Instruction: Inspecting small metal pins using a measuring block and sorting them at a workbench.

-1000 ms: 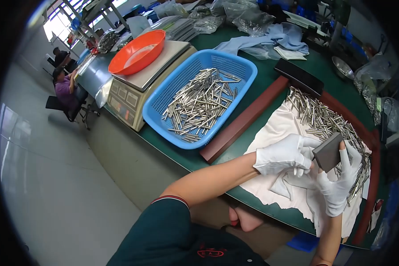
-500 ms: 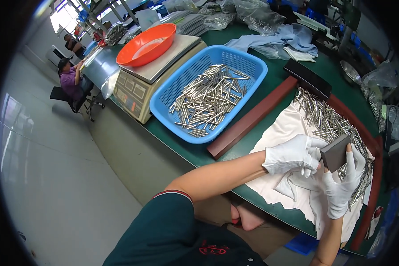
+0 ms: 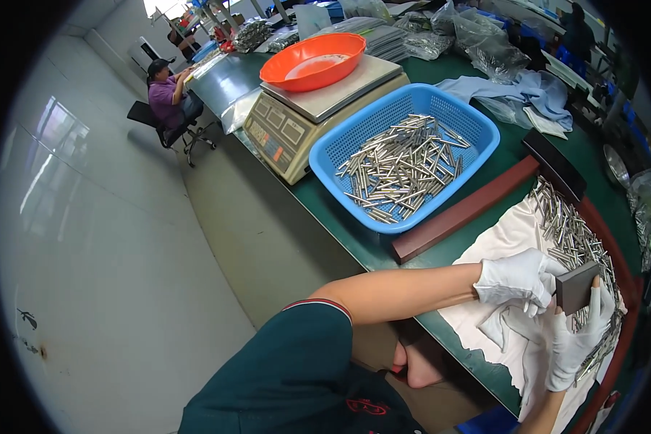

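Observation:
A dark grey rectangular block [image 3: 577, 288] is tilted up over the cloth, gripped at its edges by the bare fingertips of my white-gloved right hand [image 3: 577, 341]. My left hand [image 3: 517, 281], in a white glove too, meets the block's left side with its fingers curled. Whatever those fingers pinch is hidden behind the block and glove. Beneath both hands lies a pale pink cloth [image 3: 477, 322]. Many slim shiny metal pins [image 3: 568, 228] are heaped along its far right side, some behind the block. A loose fold of white cloth [image 3: 495, 327] rests below my left hand.
Dark red bars [image 3: 466, 210] border the cloth on the left and right. A black case [image 3: 555, 165] sits at their far corner. Beyond the left bar stand a blue basket [image 3: 325, 170] of metal pins and a scale [image 3: 278, 137] bearing an orange dish [image 3: 311, 61]. Another person [image 3: 168, 98] sits far left.
The view has swung left, so the table and things on it appear farther right. Both hands keep close together at the block, which stays in my right hand.

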Motion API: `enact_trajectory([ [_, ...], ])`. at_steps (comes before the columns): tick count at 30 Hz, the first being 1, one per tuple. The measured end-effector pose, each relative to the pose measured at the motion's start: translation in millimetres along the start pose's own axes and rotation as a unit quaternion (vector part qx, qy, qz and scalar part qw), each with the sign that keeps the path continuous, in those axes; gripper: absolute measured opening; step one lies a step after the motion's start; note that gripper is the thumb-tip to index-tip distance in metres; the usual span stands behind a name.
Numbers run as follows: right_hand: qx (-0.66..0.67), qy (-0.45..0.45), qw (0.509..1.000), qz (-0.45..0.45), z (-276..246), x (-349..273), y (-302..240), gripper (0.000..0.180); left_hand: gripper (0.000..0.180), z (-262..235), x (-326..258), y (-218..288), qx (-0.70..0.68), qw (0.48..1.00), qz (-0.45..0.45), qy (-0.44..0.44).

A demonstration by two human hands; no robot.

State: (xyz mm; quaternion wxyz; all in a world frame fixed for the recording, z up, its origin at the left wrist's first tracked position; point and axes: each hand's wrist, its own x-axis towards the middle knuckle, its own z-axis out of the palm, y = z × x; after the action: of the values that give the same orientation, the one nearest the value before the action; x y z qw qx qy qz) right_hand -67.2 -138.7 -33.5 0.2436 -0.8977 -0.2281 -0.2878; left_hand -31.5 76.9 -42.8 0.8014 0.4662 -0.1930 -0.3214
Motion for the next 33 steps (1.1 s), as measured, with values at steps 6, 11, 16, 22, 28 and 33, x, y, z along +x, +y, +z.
enact_trajectory([
  [6, -0.065, 0.061, 0.995, -0.053, 3, -1, -3, 0.077, 0.066, 0, -1, 2, -0.021, 1.0, -0.002, 0.007],
  [11, -0.089, 0.096, 0.99, -0.047, 5, -5, -10, 0.078, 0.064, 1, 3, -2, -0.053, 0.998, -0.018, 0.0],
  [16, 0.014, 0.034, 0.999, 0.019, 4, -9, 3, 0.077, 0.067, 2, 2, -6, -0.165, 0.986, 0.005, -0.023],
  [22, 0.052, 0.057, 0.997, 0.018, 11, -10, 5, 0.081, 0.073, 0, 0, -9, -0.183, 0.983, 0.003, -0.013],
  [28, 0.071, 0.069, 0.994, 0.053, 1, -12, 1, 0.079, 0.078, 5, 8, -10, -0.187, 0.982, -0.006, -0.024],
  [33, 0.059, 0.103, 0.993, 0.024, 12, -1, -12, 0.08, 0.069, -4, -1, -5, -0.168, 0.986, -0.015, -0.014],
])
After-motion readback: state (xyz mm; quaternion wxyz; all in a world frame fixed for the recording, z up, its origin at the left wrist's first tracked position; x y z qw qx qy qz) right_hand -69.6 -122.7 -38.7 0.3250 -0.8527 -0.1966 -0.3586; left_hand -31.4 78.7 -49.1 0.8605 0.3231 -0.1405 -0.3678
